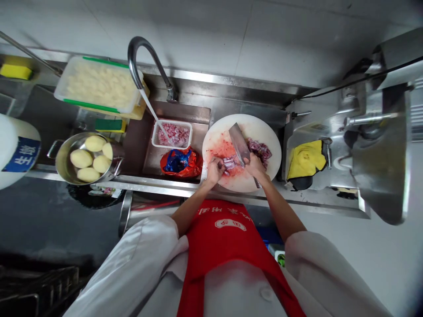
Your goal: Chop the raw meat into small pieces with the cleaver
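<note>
On a round white cutting board [220,132] streaked with red, my right hand [255,167] grips a cleaver [239,141], its broad blade pointing up and to the left. The fingers of my left hand [215,170] are closed at the left end of a pale pinkish strip of raw meat [229,163]. The blade's lower part is beside the strip's right end; whether it touches is unclear. A pile of dark reddish meat [260,149] lies right of the blade, partly behind my right hand.
Left of the board, water from a faucet [135,61] runs into a white basket [191,132] of chopped meat in the sink. A red and blue plastic bag [194,165] lies below it. Further left are a pot [62,169] of peeled potatoes and a lidded container [99,83]. A yellow cloth [306,159] lies right.
</note>
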A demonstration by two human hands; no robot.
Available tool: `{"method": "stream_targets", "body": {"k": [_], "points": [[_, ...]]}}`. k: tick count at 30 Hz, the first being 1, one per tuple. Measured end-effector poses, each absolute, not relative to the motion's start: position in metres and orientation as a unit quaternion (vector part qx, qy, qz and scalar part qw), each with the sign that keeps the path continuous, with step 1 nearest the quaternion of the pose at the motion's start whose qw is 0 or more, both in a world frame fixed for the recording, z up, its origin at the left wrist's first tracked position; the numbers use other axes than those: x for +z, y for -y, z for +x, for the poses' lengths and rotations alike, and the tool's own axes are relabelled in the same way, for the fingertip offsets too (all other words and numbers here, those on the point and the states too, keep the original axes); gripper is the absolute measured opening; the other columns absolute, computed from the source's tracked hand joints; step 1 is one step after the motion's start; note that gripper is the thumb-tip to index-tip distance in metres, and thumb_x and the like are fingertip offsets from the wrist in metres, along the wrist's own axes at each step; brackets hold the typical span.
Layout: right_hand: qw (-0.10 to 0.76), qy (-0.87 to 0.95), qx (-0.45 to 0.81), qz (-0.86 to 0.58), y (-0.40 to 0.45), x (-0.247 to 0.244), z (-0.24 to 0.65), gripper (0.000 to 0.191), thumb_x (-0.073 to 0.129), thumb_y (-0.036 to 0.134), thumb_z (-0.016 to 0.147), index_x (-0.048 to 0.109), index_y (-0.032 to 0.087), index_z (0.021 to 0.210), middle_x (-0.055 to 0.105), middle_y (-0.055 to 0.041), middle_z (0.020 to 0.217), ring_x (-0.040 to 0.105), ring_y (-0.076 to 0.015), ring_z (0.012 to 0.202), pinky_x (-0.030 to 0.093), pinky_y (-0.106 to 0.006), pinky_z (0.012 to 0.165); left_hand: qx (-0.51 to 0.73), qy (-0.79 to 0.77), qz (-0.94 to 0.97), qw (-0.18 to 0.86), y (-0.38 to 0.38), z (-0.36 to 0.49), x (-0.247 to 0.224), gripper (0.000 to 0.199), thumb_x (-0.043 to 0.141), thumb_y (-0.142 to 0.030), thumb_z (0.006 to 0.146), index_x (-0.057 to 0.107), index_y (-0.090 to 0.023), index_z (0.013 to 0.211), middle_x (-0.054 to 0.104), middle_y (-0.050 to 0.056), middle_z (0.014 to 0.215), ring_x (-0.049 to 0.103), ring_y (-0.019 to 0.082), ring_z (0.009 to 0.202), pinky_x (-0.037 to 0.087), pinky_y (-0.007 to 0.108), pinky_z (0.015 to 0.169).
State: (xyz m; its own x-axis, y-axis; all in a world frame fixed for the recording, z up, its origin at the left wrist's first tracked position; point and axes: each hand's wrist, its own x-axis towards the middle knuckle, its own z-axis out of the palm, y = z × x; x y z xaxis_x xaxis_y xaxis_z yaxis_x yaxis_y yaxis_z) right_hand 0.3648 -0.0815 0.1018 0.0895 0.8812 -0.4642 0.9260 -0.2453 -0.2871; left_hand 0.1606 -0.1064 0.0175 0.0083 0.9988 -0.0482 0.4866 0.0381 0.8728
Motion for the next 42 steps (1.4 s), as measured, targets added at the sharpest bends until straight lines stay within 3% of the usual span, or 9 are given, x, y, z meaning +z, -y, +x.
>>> {"method": "stream_targets", "body": {"k": [6,10,15,21,25,27,32,38,42], "points": [[-0.04,-0.605,-0.174,0.776,0.091,0.132,0.33,0.046,0.032,0.038,0.107,0.048,0.006,0.136,0.072,-0.0209,0.103,0.068,-0.0296,0.095,0.047,-0.034,0.08,0.338,-0.628,0.586,0.385,0.108,0.167,0.018,0.012,0.066,-0.008,0.077,0.062,-0.017,0.082,0.058,0.004,0.094,0.056,0.015,0.079,0.05,0.028,0.076],[0.04,-0.601,-0.249,0.758,0.121,0.114,0.328,0.034,0.038,0.026,0.104,0.055,0.006,0.126,0.072,-0.02,0.103,0.068,-0.0272,0.098,0.046,-0.031,0.08,0.311,-0.631,0.598,0.385,0.103,0.157,0.026,0.015,0.064,-0.006,0.077,0.064,-0.017,0.087,0.061,0.005,0.097,0.059,0.017,0.086,0.051,0.029,0.082],[0.091,-0.574,-0.298,0.758,0.17,0.096,0.354,0.037,0.04,0.023,0.103,0.051,0.006,0.133,0.072,-0.0191,0.104,0.069,-0.0263,0.097,0.045,-0.031,0.08,0.22,-0.637,0.63,0.386,0.1,0.123,0.035,0.04,0.067,-0.008,0.077,0.067,-0.015,0.116,0.061,0.01,0.11,0.062,0.02,0.09,0.053,0.035,0.09],[0.103,-0.563,-0.306,0.761,0.168,0.095,0.357,0.042,0.039,0.027,0.103,0.048,0.006,0.139,0.072,-0.0192,0.105,0.069,-0.0283,0.098,0.044,-0.032,0.081,0.133,-0.551,0.754,0.331,0.095,0.142,0.034,0.018,0.071,-0.019,0.082,0.067,-0.013,0.098,0.06,0.015,0.111,0.055,0.031,0.109,0.049,0.046,0.1],[0.071,-0.576,-0.314,0.751,0.155,0.091,0.362,0.044,0.041,0.027,0.103,0.046,0.009,0.142,0.072,-0.0185,0.111,0.068,-0.0281,0.104,0.044,-0.031,0.084,0.159,-0.475,0.793,0.346,0.085,0.166,0.033,0.022,0.052,-0.01,0.09,0.065,-0.014,0.107,0.061,0.011,0.108,0.056,0.023,0.098,0.051,0.038,0.092],[0.057,-0.579,-0.315,0.75,0.156,0.09,0.367,0.044,0.041,0.027,0.103,0.046,0.009,0.142,0.072,-0.0175,0.112,0.068,-0.0282,0.104,0.044,-0.031,0.084,0.176,-0.456,0.818,0.304,0.084,0.165,0.031,0.026,0.047,-0.011,0.094,0.065,-0.015,0.113,0.06,0.012,0.115,0.056,0.024,0.104,0.049,0.04,0.097],[0.076,-0.567,-0.288,0.767,0.16,0.1,0.364,0.04,0.039,0.027,0.104,0.049,0.009,0.138,0.072,-0.0175,0.106,0.068,-0.0281,0.1,0.044,-0.031,0.081,0.185,-0.433,0.851,0.231,0.105,0.135,0.018,0.022,0.063,-0.033,0.094,0.07,-0.019,0.11,0.057,0.015,0.125,0.051,0.031,0.118,0.044,0.051,0.103],[0.087,-0.627,-0.259,0.729,0.143,0.119,0.328,0.038,0.03,0.029,0.107,0.051,0.009,0.133,0.072,-0.018,0.106,0.068,-0.0253,0.099,0.044,-0.03,0.083,0.296,-0.417,0.825,0.239,0.123,0.117,-0.002,0.02,0.053,-0.03,0.101,0.07,-0.019,0.105,0.062,0.01,0.107,0.055,0.022,0.108,0.052,0.039,0.095],[0.128,-0.65,-0.271,0.699,0.133,0.118,0.315,0.037,0.032,0.025,0.107,0.051,0.008,0.133,0.072,-0.018,0.104,0.069,-0.0251,0.097,0.044,-0.031,0.084,0.3,-0.379,0.846,0.227,0.134,0.111,-0.005,0.021,0.054,-0.029,0.101,0.071,-0.019,0.094,0.066,0.008,0.101,0.058,0.021,0.099,0.051,0.039,0.091]]}}
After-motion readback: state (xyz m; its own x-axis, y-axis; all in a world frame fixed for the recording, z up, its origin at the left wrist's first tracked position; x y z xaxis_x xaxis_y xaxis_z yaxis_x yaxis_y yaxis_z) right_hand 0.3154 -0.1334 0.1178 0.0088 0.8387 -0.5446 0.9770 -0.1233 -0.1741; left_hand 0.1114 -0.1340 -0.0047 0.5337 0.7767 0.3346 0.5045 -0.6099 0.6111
